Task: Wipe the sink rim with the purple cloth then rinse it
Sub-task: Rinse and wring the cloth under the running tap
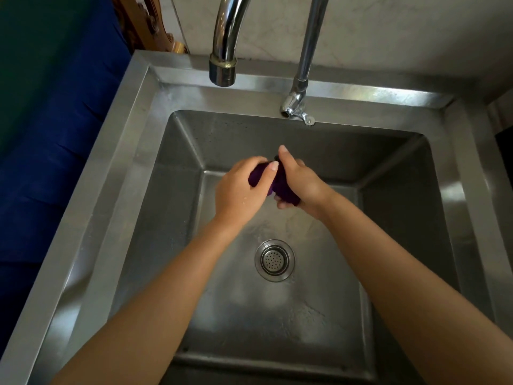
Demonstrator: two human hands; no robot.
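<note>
Purple cloth bunched between left hand and right hand — fingers clamped round it.

Wide chrome spout: curved, outlet facing down, brass-toned ring near the tip.
Thin chrome tap: just right of the spout.
Pale marbled wall: behind the spout.
Carved wooden piece: left of the spout.
Dark blue fabric: far left of the spout, creased.
Perforated drain strainer: well below the spout.
</note>
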